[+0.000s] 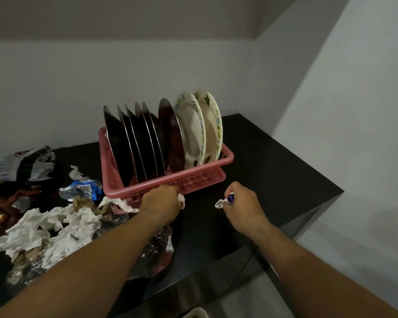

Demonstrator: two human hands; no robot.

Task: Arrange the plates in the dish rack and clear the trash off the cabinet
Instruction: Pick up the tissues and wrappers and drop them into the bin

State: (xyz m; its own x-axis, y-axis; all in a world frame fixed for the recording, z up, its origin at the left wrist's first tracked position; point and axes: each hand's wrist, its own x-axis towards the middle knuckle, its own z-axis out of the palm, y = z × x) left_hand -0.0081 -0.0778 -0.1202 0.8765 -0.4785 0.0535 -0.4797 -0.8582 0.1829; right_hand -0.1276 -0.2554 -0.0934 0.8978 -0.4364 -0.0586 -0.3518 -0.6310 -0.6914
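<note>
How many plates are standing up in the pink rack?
8. Six dark shiny plates stand on edge from the pink rack's left end to its middle; two white patterned plates stand at the right end. Another could hide between the close-packed dark ones.

Dim, soft indoor light (wide-angle bending at edges), slightly blurry.
</note>
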